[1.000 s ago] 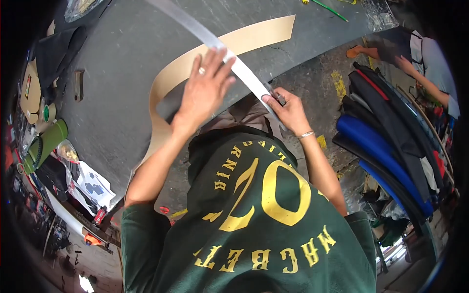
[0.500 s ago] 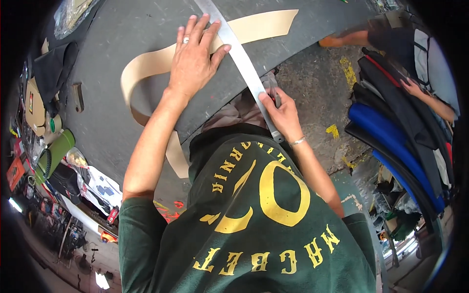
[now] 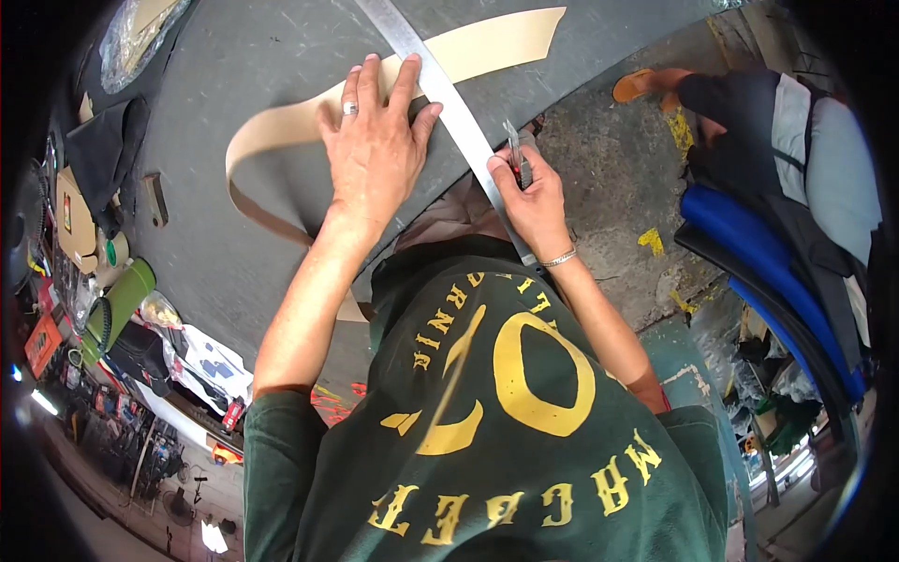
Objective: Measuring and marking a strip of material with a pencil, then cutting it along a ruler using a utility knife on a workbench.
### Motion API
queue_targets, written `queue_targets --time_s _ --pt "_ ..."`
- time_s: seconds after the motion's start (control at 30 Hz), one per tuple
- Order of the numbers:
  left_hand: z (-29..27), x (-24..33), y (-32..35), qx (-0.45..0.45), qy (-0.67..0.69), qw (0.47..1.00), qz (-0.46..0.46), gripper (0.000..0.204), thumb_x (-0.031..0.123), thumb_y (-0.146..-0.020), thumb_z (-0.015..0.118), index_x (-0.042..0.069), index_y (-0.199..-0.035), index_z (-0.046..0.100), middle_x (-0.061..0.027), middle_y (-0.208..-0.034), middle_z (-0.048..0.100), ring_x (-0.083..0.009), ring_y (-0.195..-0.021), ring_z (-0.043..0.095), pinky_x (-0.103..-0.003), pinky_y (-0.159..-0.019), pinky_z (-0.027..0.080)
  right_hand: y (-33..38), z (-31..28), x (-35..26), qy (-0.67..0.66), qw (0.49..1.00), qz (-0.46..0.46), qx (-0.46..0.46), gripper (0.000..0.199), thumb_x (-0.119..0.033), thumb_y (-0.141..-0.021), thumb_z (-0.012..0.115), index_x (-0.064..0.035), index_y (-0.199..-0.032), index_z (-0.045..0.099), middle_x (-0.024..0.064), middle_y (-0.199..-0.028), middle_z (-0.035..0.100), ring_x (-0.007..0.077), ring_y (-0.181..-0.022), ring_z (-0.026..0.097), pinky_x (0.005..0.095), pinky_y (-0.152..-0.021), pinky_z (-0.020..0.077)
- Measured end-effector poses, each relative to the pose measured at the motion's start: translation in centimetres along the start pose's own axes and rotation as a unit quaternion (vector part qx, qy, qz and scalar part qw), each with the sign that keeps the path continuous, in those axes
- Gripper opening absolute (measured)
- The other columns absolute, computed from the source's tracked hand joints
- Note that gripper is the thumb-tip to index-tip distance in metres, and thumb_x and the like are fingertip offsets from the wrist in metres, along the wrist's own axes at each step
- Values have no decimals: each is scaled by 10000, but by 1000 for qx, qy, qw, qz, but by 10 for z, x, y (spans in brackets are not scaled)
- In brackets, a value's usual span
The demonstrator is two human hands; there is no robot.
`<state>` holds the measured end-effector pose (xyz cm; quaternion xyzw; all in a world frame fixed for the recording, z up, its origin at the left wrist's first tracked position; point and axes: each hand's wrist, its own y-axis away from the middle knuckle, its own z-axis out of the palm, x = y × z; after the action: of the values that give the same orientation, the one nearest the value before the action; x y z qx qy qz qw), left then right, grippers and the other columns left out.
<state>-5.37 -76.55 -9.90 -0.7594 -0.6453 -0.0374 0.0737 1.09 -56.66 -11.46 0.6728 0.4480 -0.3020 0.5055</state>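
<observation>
Left hand (image 3: 375,155): was spread palm down over the tan strip (image 3: 492,45), index fingertip at the metal ruler's (image 3: 451,98) left edge.
Right hand (image 3: 532,199): pinched the ruler's near part, with a cutter (image 3: 514,150) also in its grasp.
Tan strip: ran under the left hand, passed beneath the ruler toward the far right, and curved round left of that hand.
Metal ruler: slanted from far left to near right, between both hands.
Tabletop (image 3: 272,56): lay dark grey beneath the strip.
Right side: blue roll (image 3: 749,248) beside another person (image 3: 838,155).
</observation>
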Motion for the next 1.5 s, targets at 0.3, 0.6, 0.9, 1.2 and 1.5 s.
queue_targets --time_s 0.3,0.6,0.9,1.2,1.5 --pt "-30 -40 -12 -83 -91 992 3 431 454 -994 619 264 -1378 577 -130 -1321 565 -348 -1182 589 -593 -994 475 2 -1 1 33 999 12 9 152 -166 -943 714 -23 -943 661 -16 -728 591 55 -696 492 252 -648 446" --pt "-15 -20 -5 -45 -34 995 77 542 107 -907 624 -99 -1377 450 -243 -1471 433 -448 -1383 405 -517 -1104 439 -6 -3 0 44 999 -20 5 166 -169 -918 728 -19 -957 669 6 -753 641 63 -698 532 261 -663 465" --pt "-3 5 -13 -16 77 997 -18 615 336 -990 646 -10 -1465 466 -228 -1532 452 -430 -1409 437 -466 -1117 455 -16 -14 2 60 996 -65 -24 159 -155 -912 726 -13 -960 672 17 -760 648 57 -712 540 253 -677 472" --pt "-8 0 -26 -14 24 999 -31 628 421 -934 683 31 -1411 560 -167 -1484 535 -318 -1361 536 -382 -1035 528 -19 -22 8 60 997 -29 -40 176 -189 -922 719 -24 -979 693 53 -779 663 117 -734 602 276 -703 493" --pt "-8 -1 -33 -32 33 999 -30 624 422 -945 676 65 -1440 548 -166 -1511 518 -356 -1379 517 -423 -1064 512 -38 -20 -6 38 997 4 -60 255 -260 -953 751 -22 -907 673 -47 -722 571 54 -696 476 249 -646 426"
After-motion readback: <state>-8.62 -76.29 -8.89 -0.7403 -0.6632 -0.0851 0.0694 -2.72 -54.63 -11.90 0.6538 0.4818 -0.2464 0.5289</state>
